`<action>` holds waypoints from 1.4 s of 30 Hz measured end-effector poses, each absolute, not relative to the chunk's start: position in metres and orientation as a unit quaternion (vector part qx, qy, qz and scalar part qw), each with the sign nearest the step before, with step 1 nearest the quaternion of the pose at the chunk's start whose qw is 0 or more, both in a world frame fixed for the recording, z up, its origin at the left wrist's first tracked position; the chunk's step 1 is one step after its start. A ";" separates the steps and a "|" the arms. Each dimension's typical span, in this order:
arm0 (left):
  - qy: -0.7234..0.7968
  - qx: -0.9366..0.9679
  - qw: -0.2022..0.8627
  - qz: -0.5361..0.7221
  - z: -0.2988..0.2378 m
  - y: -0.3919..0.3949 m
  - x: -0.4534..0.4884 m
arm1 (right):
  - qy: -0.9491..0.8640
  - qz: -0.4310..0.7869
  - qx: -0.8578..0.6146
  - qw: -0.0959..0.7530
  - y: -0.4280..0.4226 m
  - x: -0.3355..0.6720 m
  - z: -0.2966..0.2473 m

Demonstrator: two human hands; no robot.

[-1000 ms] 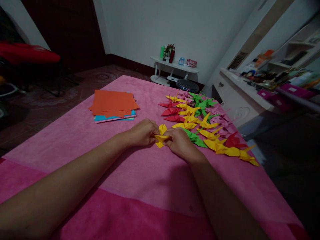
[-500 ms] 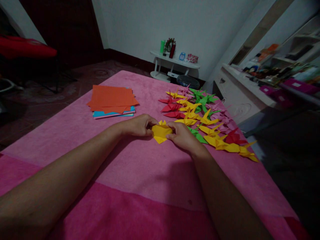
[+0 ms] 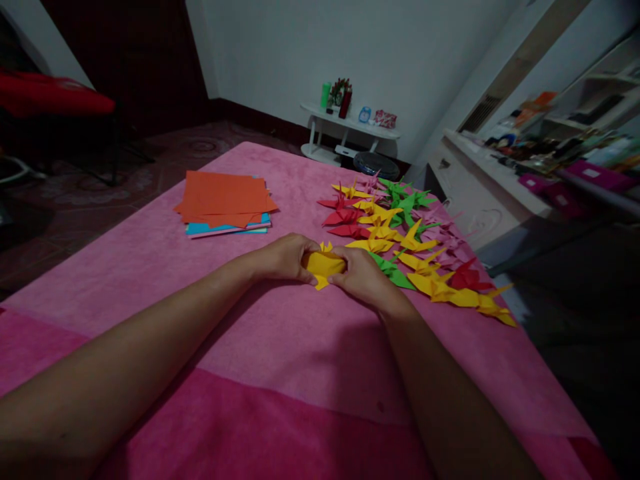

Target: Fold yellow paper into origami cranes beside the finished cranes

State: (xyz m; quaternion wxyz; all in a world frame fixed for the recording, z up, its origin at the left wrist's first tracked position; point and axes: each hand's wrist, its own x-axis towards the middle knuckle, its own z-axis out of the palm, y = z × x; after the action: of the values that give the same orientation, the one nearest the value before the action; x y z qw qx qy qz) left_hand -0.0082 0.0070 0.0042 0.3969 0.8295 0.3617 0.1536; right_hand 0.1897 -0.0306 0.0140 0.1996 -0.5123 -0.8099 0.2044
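Observation:
A partly folded piece of yellow origami paper [image 3: 325, 264] lies between my two hands, low over the pink cloth. My left hand [image 3: 289, 259] grips its left edge, with the thumb at the near side. On the right edge my right hand [image 3: 359, 272] closes in the same way. Small points of yellow paper stick up at the far side, and a corner points toward me. Fingers hide both side edges. Just beyond my right hand sit folded paper cranes, among them a green crane [image 3: 393, 270] and a yellow crane [image 3: 373, 246].
Orange sheets [image 3: 225, 195] top a paper stack at the left. Several red, yellow, green and pink cranes [image 3: 385, 217] cover the right side of the pink cloth [image 3: 280, 340]. Beyond stand a white shelf [image 3: 350, 120] and a cluttered dresser [image 3: 490, 180].
My left thumb has moved to the near edge of the yellow paper, and my right thumb has shifted nearer too. The paper's middle looks more bulged. The cranes and stack stay put.

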 end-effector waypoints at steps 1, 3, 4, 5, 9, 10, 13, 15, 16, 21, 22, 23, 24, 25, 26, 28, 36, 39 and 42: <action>0.366 0.831 0.389 0.154 0.004 0.007 -0.007 | -0.810 0.209 -0.510 0.199 -0.031 0.189 0.014; 0.372 0.837 0.367 0.163 0.004 0.006 -0.005 | -0.808 0.219 -0.508 0.201 -0.031 0.188 0.014; 0.375 0.841 0.350 0.172 0.005 0.005 -0.004 | -0.806 0.224 -0.509 0.203 -0.031 0.188 0.014; 0.380 0.845 0.330 0.181 0.005 0.004 -0.003 | -0.803 0.227 -0.511 0.204 -0.031 0.188 0.014; 0.383 0.861 0.267 0.202 0.009 -0.002 0.001 | -0.806 0.230 -0.507 0.204 -0.033 0.186 0.015; 0.380 0.866 0.257 0.199 0.010 -0.003 0.002 | -0.809 0.229 -0.502 0.203 -0.033 0.185 0.015; 0.376 0.876 0.235 0.191 0.012 -0.005 0.003 | -0.814 0.218 -0.499 0.201 -0.034 0.183 0.016; 0.380 0.879 0.216 0.188 0.013 -0.005 0.003 | -0.817 0.194 -0.506 0.197 -0.035 0.182 0.015; 0.382 0.882 0.205 0.184 0.013 -0.005 0.003 | -0.820 0.179 -0.509 0.192 -0.036 0.181 0.015; 0.360 0.904 0.155 0.169 0.019 -0.007 0.002 | -0.841 0.101 -0.509 0.156 -0.038 0.178 0.017; 0.352 0.908 0.151 0.167 0.020 -0.008 0.001 | -0.844 0.088 -0.508 0.150 -0.039 0.178 0.018; 0.347 0.911 0.150 0.165 0.021 -0.008 0.001 | -0.847 0.075 -0.506 0.145 -0.040 0.178 0.019; 0.344 0.913 0.149 0.163 0.021 -0.009 0.001 | -0.850 0.063 -0.504 0.141 -0.040 0.177 0.020; 0.341 0.914 0.148 0.164 0.021 -0.009 0.001 | -0.853 0.052 -0.501 0.137 -0.041 0.177 0.021; 0.340 0.914 0.145 0.167 0.020 -0.009 0.001 | -0.856 0.043 -0.497 0.134 -0.042 0.177 0.021; 0.336 0.916 0.131 0.176 0.017 -0.010 0.001 | -0.863 0.033 -0.487 0.129 -0.045 0.176 0.023; 0.309 0.926 0.090 0.200 0.005 -0.007 -0.004 | -0.884 0.034 -0.450 0.125 -0.045 0.175 0.026; 0.286 0.932 0.103 0.196 0.006 -0.005 -0.008 | -0.887 0.039 -0.444 0.123 -0.044 0.175 0.027; 0.278 0.932 0.122 0.199 0.007 -0.005 -0.010 | -0.885 0.035 -0.449 0.122 -0.043 0.175 0.027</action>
State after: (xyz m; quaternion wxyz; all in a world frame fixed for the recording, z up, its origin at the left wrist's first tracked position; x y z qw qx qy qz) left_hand -0.0100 -0.0047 0.0070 0.1217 0.9319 0.2779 0.1987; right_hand 0.1749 -0.0431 0.0270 0.1217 -0.4488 -0.8846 0.0349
